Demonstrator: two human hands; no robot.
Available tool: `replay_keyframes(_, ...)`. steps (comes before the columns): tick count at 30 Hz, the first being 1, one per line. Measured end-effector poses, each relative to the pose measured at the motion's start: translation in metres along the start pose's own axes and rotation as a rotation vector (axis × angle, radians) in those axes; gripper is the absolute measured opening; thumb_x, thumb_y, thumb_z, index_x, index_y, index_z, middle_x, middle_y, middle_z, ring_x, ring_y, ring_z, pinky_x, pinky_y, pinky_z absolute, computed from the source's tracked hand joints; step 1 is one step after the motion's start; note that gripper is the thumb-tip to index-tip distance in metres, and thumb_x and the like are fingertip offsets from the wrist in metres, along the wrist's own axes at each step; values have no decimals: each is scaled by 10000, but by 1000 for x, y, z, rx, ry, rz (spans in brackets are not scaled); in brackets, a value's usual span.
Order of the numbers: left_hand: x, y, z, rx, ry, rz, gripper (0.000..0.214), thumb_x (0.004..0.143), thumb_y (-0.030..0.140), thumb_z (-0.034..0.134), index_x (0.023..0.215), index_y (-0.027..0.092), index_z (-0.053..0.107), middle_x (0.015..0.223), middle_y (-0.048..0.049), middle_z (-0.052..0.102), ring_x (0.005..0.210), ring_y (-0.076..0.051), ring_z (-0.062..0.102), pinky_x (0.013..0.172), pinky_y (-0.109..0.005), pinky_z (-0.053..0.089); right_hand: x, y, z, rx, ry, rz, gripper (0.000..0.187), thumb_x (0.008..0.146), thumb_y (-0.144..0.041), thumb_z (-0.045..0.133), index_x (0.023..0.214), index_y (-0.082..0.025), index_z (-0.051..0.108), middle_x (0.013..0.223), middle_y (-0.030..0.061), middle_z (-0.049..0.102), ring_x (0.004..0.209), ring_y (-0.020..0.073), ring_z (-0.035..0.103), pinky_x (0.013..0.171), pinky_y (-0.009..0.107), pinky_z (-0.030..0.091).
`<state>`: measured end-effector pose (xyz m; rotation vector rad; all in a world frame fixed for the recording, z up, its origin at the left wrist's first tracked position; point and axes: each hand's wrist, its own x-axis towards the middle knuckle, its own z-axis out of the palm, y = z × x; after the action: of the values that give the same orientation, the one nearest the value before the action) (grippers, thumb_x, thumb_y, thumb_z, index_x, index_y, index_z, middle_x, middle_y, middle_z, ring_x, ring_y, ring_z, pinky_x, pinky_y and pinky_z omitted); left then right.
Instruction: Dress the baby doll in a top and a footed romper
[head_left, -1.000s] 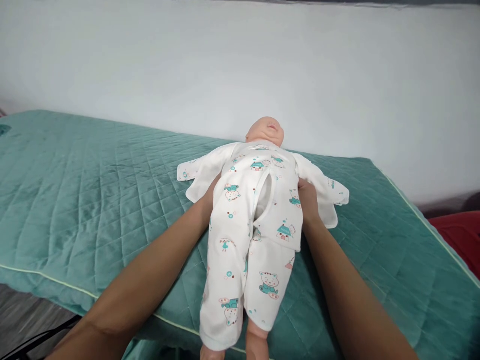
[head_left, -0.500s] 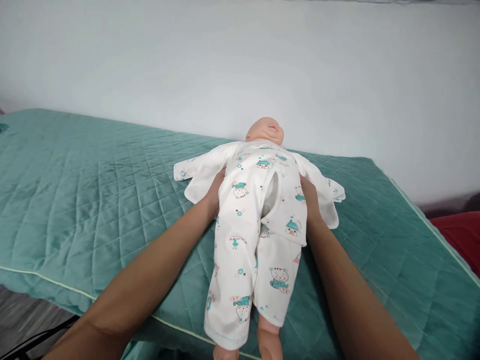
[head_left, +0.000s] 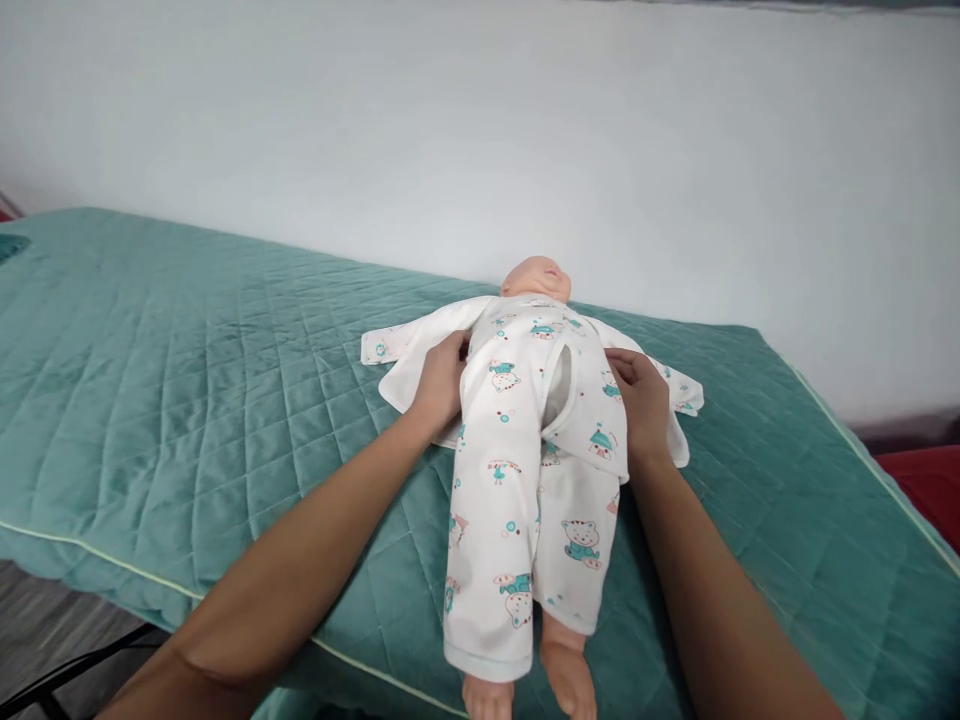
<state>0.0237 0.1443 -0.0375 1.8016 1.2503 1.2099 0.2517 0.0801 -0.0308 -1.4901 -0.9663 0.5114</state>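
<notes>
— Head view. Where to find the baby doll [head_left: 510, 430]?
— On its back on the green quilted cover [head_left: 225, 420], head toward the white wall [head_left: 450, 130]. Dressed in white printed trousers [head_left: 491, 500] with an open slit at the crotch; white long-sleeved top [head_left: 405, 385] spread out to both sides.
— Hard to make out?
— Join of trousers and top at the chest. Arms lost inside the sleeves; upper head tipped out of sight; feet cropped by the lower edge.
— Left hand [head_left: 442, 380]?
— Against the doll's side, fingers bent, tips hidden beside the trousers. Gripping or merely touching: cannot tell.
— Right hand [head_left: 645, 395]?
— At the opposite side, thumb and forefinger at the trousers, other fingers mostly concealed. Cloth pinched or not: cannot tell.
— At the margins?
— Red object [head_left: 919, 485], cut off at right, too partial to identify.
</notes>
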Motion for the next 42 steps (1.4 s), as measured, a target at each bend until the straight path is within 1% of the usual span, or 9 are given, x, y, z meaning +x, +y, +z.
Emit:
replay_keyframes(3, 6, -4, -6, 118, 103, 116, 201, 926, 224, 499, 962, 196, 695, 988, -65, 749, 923, -235, 662, 881, -393, 518, 3, 4, 1, -44, 25, -86, 141, 780, -322, 675, 892, -239, 682, 936, 51, 753, 919, 226, 698, 896, 417, 548)
replay_keyframes(10, 28, -18, -7, 276, 1, 487, 204, 978, 215, 489, 1034, 229, 685, 1164, -71, 674, 1175, -250, 502, 1065, -421, 402, 14, 7, 8, -17, -108, -350, 266, 811, -323, 644, 1061, -251, 700, 1158, 64, 701, 1091, 236, 660, 990, 439, 524)
replay_keyframes(17, 40, -18, -18, 115, -236, 297, 130, 949, 287, 524, 976, 224, 635, 1338, -80, 578, 1315, -225, 474, 1174, -422, 331, 35, 9, 13, -198, -209, -465, 154, 854, -408, 585, 959, -327, 663, 1208, 22, 681, 1201, 252, 585, 1108, 456, 414)
replay_keyframes(21, 45, -14, -26, 65, -382, 169, 142, 868, 289, 592, 985, 243, 658, 1507, -76, 466, 1441, -252, 400, 1179, -437, 353, 57, 11, 14, -158, -354, -372, 150, 829, -416, 611, 803, -269, 618, 1255, 15, 677, 1198, 242, 584, 1073, 442, 416)
replay_keyframes(28, 50, -7, -32, 23, -477, 128, 90, 851, 297, 591, 865, 241, 660, 1544, -28, 448, 1404, -231, 461, 1156, -375, 386, 67, -1, 6, -42, -560, -198, 204, 797, -445, 694, 841, -246, 674, 1249, 29, 715, 1173, 263, 625, 971, 439, 497)
replay_keyframes(32, 55, 1, -33, 64, -497, 130, 98, 848, 303, 583, 830, 226, 642, 1428, -41, 555, 1325, -242, 508, 1118, -376, 398, 66, -5, 7, 61, -596, -114, 204, 781, -441, 707, 764, -244, 659, 1186, 20, 743, 1090, 257, 664, 954, 430, 519)
replay_keyframes(36, 61, -3, -28, -7, -421, 97, 66, 817, 276, 577, 800, 214, 591, 1098, -24, 677, 1039, -208, 588, 947, -349, 457, 67, -10, 7, 27, -645, -98, 196, 837, -474, 667, 802, -290, 727, 1154, -12, 753, 1170, 260, 647, 1028, 430, 487)
replay_keyframes(39, 70, -12, -24, -82, -386, 59, 72, 804, 258, 582, 759, 205, 563, 838, -3, 624, 795, -165, 540, 749, -304, 428, 70, -12, 6, -77, -655, -145, 260, 855, -543, 647, 809, -304, 739, 1103, 0, 756, 1199, 267, 622, 1023, 428, 479)
replay_keyframes(42, 79, -21, -19, -83, -355, 67, 122, 815, 268, 593, 724, 202, 545, 723, 13, 550, 702, -148, 486, 685, -297, 379, 76, -9, 11, -135, -595, -208, 337, 838, -574, 646, 711, -263, 680, 928, 15, 737, 987, 243, 645, 885, 385, 505)
